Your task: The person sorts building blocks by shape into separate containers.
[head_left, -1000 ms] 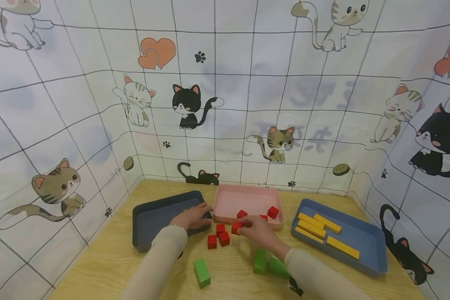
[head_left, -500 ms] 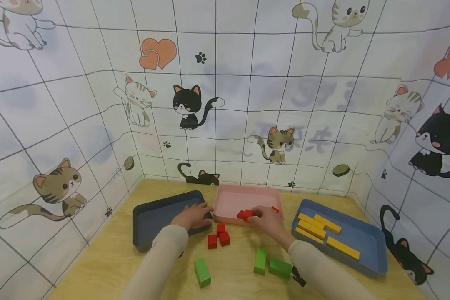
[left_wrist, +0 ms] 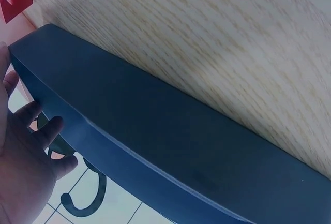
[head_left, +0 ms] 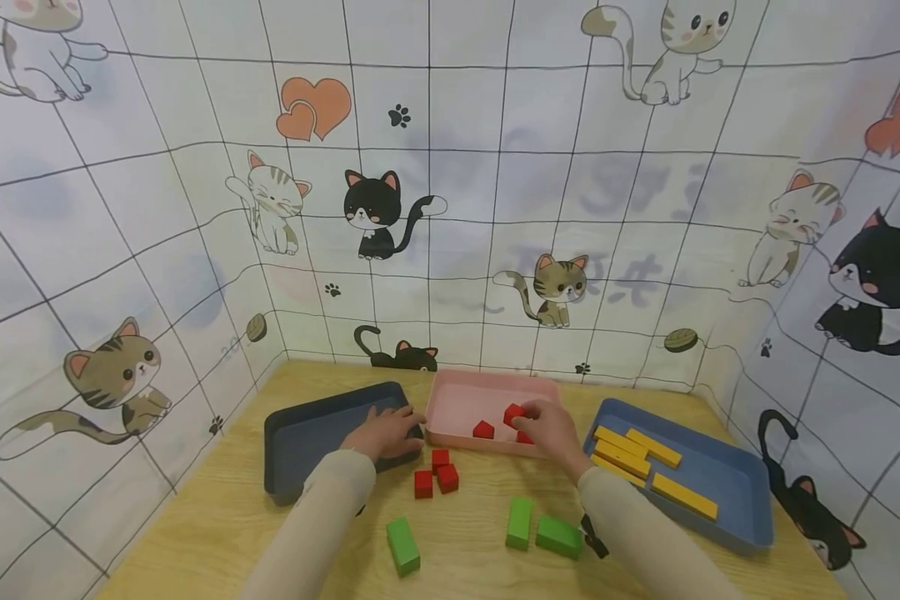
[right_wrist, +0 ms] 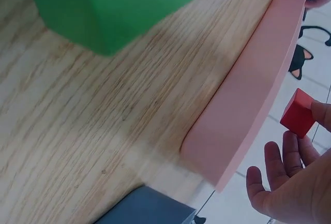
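Note:
My right hand [head_left: 553, 427] pinches a red cube [head_left: 513, 414] between thumb and fingertips, over the pink tray [head_left: 457, 392]. In the right wrist view the same cube [right_wrist: 298, 113] sits at the thumb and fingertips, above the tray's wall [right_wrist: 243, 94]. Two other red pieces show in the pink tray, one [head_left: 483, 430] near its front wall and one partly behind the hand. My left hand [head_left: 384, 433] rests with spread fingers at the right end of the dark blue tray [head_left: 285, 458]. The left wrist view shows those fingers [left_wrist: 49, 131] over the tray's rim.
Three red cubes [head_left: 447, 477] lie on the wooden table [head_left: 330, 550] before the pink tray. Three green blocks [head_left: 402, 546] lie nearer the front. At right, a blue tray [head_left: 746, 492] holds several yellow strips [head_left: 685, 496]. Cat-printed cloth [head_left: 465, 208] walls the back and sides.
My right hand has carried a red cube from beside the loose cubes, up and right over the pink tray. My left hand has stayed at the dark tray.

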A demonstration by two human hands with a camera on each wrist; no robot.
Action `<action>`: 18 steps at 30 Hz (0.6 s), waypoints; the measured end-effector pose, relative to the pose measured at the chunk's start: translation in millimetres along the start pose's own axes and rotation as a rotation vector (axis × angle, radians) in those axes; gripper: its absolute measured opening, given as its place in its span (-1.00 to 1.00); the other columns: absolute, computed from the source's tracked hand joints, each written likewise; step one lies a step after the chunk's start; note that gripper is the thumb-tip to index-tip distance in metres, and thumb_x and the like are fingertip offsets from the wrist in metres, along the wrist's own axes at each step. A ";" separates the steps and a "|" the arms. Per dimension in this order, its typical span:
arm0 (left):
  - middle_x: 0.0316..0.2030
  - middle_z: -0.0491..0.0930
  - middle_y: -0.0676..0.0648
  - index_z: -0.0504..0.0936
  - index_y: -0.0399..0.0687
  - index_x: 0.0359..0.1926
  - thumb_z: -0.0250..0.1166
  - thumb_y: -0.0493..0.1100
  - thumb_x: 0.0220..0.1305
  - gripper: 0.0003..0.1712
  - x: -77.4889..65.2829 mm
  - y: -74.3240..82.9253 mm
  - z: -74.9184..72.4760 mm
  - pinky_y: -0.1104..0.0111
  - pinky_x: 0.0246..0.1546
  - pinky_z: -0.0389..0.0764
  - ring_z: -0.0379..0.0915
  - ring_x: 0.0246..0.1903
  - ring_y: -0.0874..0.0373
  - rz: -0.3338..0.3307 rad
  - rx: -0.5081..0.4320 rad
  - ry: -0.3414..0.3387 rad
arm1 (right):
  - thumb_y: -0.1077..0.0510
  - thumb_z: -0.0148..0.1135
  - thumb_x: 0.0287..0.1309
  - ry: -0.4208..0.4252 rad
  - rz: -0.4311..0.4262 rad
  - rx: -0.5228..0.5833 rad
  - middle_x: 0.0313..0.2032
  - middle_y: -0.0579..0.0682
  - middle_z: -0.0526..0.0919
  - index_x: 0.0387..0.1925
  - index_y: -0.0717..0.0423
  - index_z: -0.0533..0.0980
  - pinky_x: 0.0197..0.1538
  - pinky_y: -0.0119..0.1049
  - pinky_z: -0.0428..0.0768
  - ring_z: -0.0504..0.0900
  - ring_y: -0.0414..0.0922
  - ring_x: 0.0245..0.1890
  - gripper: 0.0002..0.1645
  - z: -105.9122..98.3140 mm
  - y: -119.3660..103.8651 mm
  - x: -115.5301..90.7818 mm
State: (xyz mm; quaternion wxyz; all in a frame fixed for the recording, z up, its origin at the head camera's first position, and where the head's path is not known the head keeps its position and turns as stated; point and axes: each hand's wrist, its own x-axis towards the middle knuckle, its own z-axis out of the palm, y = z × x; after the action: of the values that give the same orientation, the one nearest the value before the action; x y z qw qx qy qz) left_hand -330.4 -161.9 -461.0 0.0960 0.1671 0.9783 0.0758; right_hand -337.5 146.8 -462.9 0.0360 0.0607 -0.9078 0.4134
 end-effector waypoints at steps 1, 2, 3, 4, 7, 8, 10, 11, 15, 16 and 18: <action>0.48 0.16 -0.15 0.36 0.15 0.44 0.16 0.15 0.44 -0.38 -0.6 -0.5 -0.5 -0.27 0.37 -0.11 0.06 0.43 -0.24 0.000 -0.005 -0.001 | 0.11 0.31 0.27 0.003 0.004 -0.001 -0.12 0.04 0.69 -0.02 0.19 0.63 0.01 -0.05 0.60 0.59 0.00 -0.16 -0.69 0.0 1.9 2.5; 0.48 0.15 -0.15 0.35 0.16 0.44 0.16 0.15 0.44 -0.38 -0.9 -1.2 -0.8 -0.27 0.37 -0.11 0.06 0.43 -0.24 -0.002 -0.005 -0.003 | 0.10 0.31 0.28 0.007 0.011 -0.003 -0.10 0.05 0.69 -0.01 0.19 0.62 0.03 -0.04 0.60 0.58 0.01 -0.15 -0.68 0.0 3.9 5.3; 0.48 0.15 -0.14 0.35 0.16 0.44 0.16 0.16 0.44 -0.38 -1.2 -1.7 -1.0 -0.27 0.37 -0.10 0.06 0.43 -0.24 -0.002 -0.006 -0.002 | 0.09 0.30 0.29 0.011 0.022 -0.008 -0.08 0.06 0.68 0.01 0.19 0.62 0.04 -0.04 0.59 0.58 0.01 -0.12 -0.67 0.0 5.8 8.0; 0.48 0.16 -0.15 0.36 0.15 0.43 0.17 0.15 0.44 -0.38 -1.0 -2.5 -0.8 -0.28 0.36 -0.09 0.07 0.43 -0.25 0.000 -0.006 0.002 | 0.08 0.29 0.29 0.011 0.035 -0.005 -0.05 0.07 0.67 0.03 0.19 0.60 0.05 -0.03 0.59 0.57 0.03 -0.10 -0.64 -0.3 7.5 10.5; 0.47 0.17 -0.16 0.37 0.15 0.43 0.17 0.16 0.44 -0.38 0.5 -3.9 0.6 -0.29 0.35 -0.06 0.10 0.41 -0.26 0.009 -0.003 0.007 | 0.06 0.28 0.31 0.014 0.074 -0.006 0.01 0.12 0.64 0.11 0.22 0.56 0.05 -0.04 0.60 0.57 0.05 -0.09 -0.57 -1.9 11.2 16.7; 0.47 0.17 -0.16 0.36 0.14 0.43 0.16 0.16 0.44 -0.38 1.1 -4.0 1.3 -0.29 0.35 -0.05 0.11 0.41 -0.26 0.013 -0.002 0.007 | 0.05 0.27 0.31 0.016 0.089 -0.002 0.02 0.13 0.64 0.13 0.22 0.54 0.03 -0.07 0.61 0.56 0.05 -0.10 -0.55 -2.8 11.9 18.2; 0.47 0.17 -0.16 0.37 0.13 0.43 0.17 0.16 0.43 -0.38 1.8 -3.6 2.4 -0.30 0.34 -0.04 0.12 0.41 -0.26 0.020 -0.003 0.006 | 0.06 0.26 0.32 0.016 0.106 0.011 0.03 0.16 0.62 0.17 0.24 0.51 -0.05 -0.11 0.64 0.57 0.05 -0.14 -0.51 -4.7 12.1 20.3; 0.47 0.16 -0.17 0.36 0.12 0.43 0.16 0.16 0.44 -0.38 2.3 -3.1 2.7 -0.30 0.34 -0.04 0.11 0.41 -0.26 0.022 -0.005 0.003 | 0.06 0.26 0.32 0.019 0.110 0.014 0.01 0.16 0.62 0.17 0.25 0.51 -0.10 -0.14 0.65 0.56 0.04 -0.17 -0.51 -5.4 12.0 21.6; 0.47 0.17 -0.17 0.37 0.11 0.42 0.16 0.16 0.44 -0.38 2.0 -0.6 2.2 -0.28 0.36 -0.04 0.10 0.41 -0.25 0.018 -0.003 0.001 | 0.05 0.24 0.33 0.036 0.129 0.037 -0.01 0.16 0.62 0.16 0.20 0.51 -0.22 -0.20 0.66 0.54 0.04 -0.20 -0.54 -6.5 7.6 25.9; 0.47 0.17 -0.17 0.37 0.10 0.42 0.16 0.15 0.44 -0.38 1.8 -0.5 1.8 -0.28 0.36 -0.04 0.10 0.41 -0.25 0.016 -0.003 0.003 | 0.05 0.23 0.33 0.039 0.132 0.042 0.00 0.16 0.61 0.16 0.19 0.50 -0.20 -0.17 0.66 0.54 0.05 -0.19 -0.55 -6.3 6.4 27.2; 0.47 0.17 -0.17 0.37 0.10 0.42 0.16 0.15 0.44 -0.38 0.0 -0.7 0.6 -0.27 0.36 -0.04 0.09 0.42 -0.25 0.011 -0.001 0.003 | 0.04 0.22 0.34 0.045 0.127 0.032 0.06 0.18 0.59 0.19 0.16 0.48 -0.07 -0.09 0.65 0.54 0.09 -0.10 -0.53 -4.9 4.5 30.3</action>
State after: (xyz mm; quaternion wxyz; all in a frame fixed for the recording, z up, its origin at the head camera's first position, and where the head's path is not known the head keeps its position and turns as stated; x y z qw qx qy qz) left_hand -330.5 -162.5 -461.7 0.0941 0.1722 0.9775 0.0769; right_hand -368.0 151.1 -459.6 0.0291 -0.0060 -0.9020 0.4307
